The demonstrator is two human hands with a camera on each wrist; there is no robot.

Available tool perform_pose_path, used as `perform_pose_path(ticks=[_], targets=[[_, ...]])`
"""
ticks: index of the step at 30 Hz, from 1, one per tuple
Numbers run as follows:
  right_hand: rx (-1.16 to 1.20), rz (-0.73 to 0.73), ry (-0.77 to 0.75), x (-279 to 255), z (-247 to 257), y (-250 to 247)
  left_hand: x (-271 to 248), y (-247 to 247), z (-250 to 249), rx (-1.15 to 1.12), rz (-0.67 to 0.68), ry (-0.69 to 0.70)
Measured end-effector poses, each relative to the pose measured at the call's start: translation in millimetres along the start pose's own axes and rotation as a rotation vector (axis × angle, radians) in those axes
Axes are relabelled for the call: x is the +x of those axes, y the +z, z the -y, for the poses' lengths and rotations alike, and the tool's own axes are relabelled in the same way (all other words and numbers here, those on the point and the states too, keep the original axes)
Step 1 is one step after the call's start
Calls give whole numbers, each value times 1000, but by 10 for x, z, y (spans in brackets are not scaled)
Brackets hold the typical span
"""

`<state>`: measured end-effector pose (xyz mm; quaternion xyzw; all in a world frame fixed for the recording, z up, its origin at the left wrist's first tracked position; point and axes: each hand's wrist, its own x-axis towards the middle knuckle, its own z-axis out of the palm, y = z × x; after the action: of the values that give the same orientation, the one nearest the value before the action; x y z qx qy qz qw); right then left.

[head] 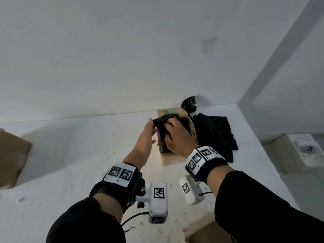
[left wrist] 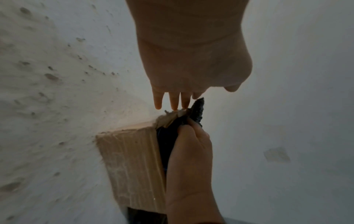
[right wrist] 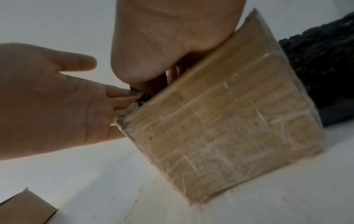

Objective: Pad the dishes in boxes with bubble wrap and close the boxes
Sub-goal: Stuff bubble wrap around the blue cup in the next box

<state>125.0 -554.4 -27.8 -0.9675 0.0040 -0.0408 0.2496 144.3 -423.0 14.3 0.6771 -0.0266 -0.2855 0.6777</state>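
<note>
black bubble wrap [head: 164, 128] sits in the mouth of the small cardboard box [head: 172, 157], directly under my right hand [head: 178, 137], which clutches it. my left hand [head: 145, 139] rests flat-fingered just beside, touching the box's left rim.

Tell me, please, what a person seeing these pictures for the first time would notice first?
First, both hands meet at the open cardboard box in the middle of the white table: the right hand pushes black bubble wrap into it, and the left hand touches the wrap with straight fingers. Next, a flat pile of black bubble wrap sheets lies right of the box.
</note>
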Motion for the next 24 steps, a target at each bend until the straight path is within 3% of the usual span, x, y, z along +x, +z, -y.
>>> perform_pose_path(ticks=[3, 12, 21, 24], targets=[[-34, 74, -42, -25, -11, 69, 20, -29, 65, 21, 35, -14], [-428, 208, -65, 157, 23, -15, 94, -40, 266, -97, 97, -28], [-459, 525, -17, 433, 75, -164, 73, -23, 309, -69, 109, -39], [-382, 467, -43, 393, 58, -255, 82, -35, 303, -48, 127, -58]])
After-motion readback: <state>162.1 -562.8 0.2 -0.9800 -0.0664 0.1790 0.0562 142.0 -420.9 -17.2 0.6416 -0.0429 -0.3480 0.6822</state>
